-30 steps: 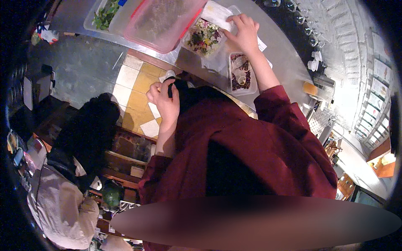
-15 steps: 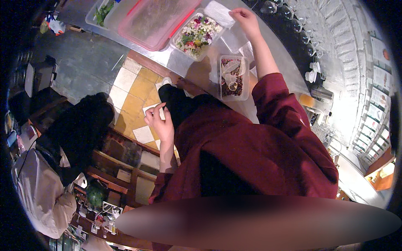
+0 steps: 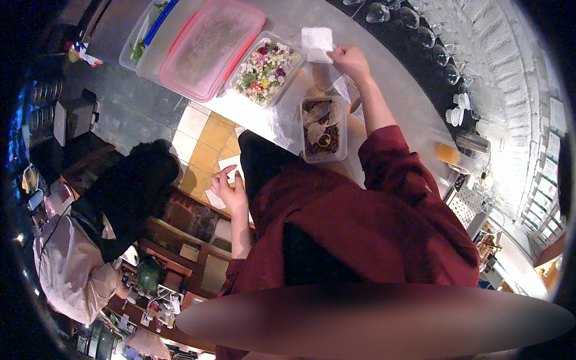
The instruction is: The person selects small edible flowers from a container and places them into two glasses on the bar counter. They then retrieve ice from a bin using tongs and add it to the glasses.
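At the far side of the steel counter, my right hand [image 3: 351,62] pinches the lower corner of a folded white paper towel [image 3: 316,39]. The towel is just right of an open clear tub of mixed small flowers [image 3: 264,71], white, red, purple and yellow. Nearer to me stands a clear tub of dark dried petals [image 3: 323,144], with pale translucent leaves and a small ring-shaped piece on top. My left hand [image 3: 230,189] hangs in front of the counter, above the floor, its fingers loosely bent and apart with nothing visible in them.
A box with a pink-red lid [image 3: 213,48] and a blue-edged box with greens [image 3: 141,45] stand on the left. Upturned glasses [image 3: 408,18] line the far right edge, with an orange-filled container [image 3: 446,152] nearer. A person in a light top [image 3: 78,264] is at left.
My right hand has drawn the paper towel away from the flower tub's far corner, so it now sits apart from the flowers. My left hand stays similarly bent. The whole view has shifted slightly.
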Available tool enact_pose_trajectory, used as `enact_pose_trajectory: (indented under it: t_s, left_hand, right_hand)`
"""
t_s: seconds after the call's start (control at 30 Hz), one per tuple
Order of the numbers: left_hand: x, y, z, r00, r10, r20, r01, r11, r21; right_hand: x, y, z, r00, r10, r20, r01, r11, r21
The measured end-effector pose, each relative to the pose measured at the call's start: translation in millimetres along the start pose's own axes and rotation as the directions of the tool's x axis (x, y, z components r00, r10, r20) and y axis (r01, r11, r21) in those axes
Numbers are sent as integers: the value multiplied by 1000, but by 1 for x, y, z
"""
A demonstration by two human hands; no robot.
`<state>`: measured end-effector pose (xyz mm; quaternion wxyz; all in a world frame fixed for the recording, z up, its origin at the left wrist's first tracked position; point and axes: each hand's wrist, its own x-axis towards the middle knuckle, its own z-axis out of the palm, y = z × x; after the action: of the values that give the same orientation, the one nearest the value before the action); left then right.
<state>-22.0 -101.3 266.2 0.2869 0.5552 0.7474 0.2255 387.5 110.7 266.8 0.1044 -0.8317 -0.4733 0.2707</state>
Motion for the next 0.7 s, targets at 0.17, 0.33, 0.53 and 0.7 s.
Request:
enact_pose_trajectory:
  t_s: [0.17, 0.33, 0.53, 0.7]
  left_hand:
    - [-2, 16, 0, 1000, -12, -10, 12, 999, 46]
    - [2, 8, 3, 1000, 11, 2, -11, 994, 111]
    - [1, 14, 1, 1000, -3, 9, 2, 993, 119]
    - [0, 12, -2, 998, -61, 28, 57, 990, 130]
  right_hand:
    - [-17, -5, -1, 727, -469, -501, 371, 883, -288]
    - [-19, -65, 8, 563, -744, -359, 786, 616, -44]
    - [4, -108, 21, 467, -835, -292, 864, 501, -53]
    - [3, -120, 26, 510, -834, -209, 851, 524, -17]
